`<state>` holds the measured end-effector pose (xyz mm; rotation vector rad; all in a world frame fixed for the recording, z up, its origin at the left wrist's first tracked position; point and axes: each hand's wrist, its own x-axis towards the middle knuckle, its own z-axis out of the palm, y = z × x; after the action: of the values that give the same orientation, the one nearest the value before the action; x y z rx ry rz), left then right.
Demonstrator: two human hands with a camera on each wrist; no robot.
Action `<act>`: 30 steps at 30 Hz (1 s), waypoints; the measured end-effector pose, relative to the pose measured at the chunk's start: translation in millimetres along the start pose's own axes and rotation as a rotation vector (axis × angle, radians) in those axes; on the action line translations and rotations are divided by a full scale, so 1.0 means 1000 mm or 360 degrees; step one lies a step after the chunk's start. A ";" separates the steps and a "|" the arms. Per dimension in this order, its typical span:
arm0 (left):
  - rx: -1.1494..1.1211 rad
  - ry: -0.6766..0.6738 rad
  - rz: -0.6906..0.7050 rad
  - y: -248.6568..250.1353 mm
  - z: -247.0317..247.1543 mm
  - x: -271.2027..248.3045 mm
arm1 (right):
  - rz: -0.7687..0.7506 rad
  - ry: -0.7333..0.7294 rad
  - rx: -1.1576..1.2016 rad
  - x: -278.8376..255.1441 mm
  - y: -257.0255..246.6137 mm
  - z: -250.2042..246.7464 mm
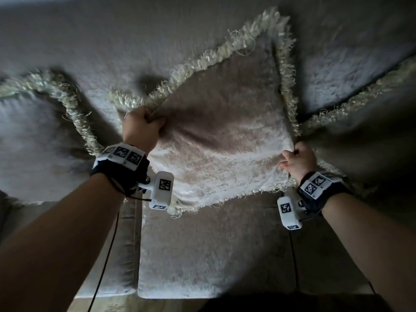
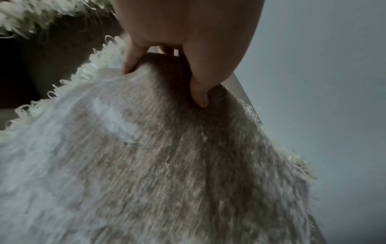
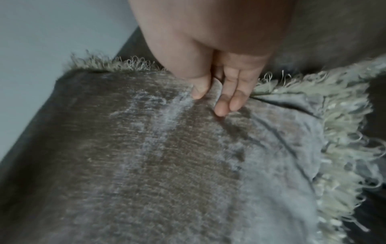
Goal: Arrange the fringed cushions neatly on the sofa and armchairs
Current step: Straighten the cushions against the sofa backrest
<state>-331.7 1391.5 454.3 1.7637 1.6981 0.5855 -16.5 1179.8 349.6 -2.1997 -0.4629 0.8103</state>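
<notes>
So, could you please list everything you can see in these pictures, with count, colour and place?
held cushion: one, beige with cream fringe, centre, tilted, gripped at two corners.
left cushion: one, same colours, against the sofa back at left.
right cushion: one, same colours, at right, partly out of frame.
sofa: one, beige, seat below and back behind the cushions.
wrist cameras: two, white with black markers, on black straps.
hands: left hand grips the cushion's left corner; right hand pinches its right corner.
</notes>
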 end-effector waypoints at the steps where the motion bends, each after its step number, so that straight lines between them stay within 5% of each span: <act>1: -0.0059 0.0010 -0.0040 -0.001 -0.001 -0.005 | -0.0056 0.0034 0.0046 0.002 -0.008 -0.008; 13: -0.0559 0.0183 -0.0388 -0.024 -0.002 -0.035 | -0.0571 0.0455 -0.0031 0.006 -0.095 -0.030; 19: -0.0327 0.0084 -0.0583 -0.065 0.015 -0.029 | -0.0515 0.0317 -0.0097 0.014 -0.089 -0.004; 26: -0.0145 0.0192 -0.0652 -0.042 0.008 -0.024 | -0.0462 0.0244 -0.0138 0.020 -0.092 -0.003; 30: -0.0024 0.0233 -0.0683 -0.039 0.021 -0.023 | -0.0468 -0.0046 -0.0341 0.024 -0.096 -0.002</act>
<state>-347.3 1365.9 414.3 1.3103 2.0867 0.5392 -4.6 1255.5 411.6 -2.2421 -0.8997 0.6582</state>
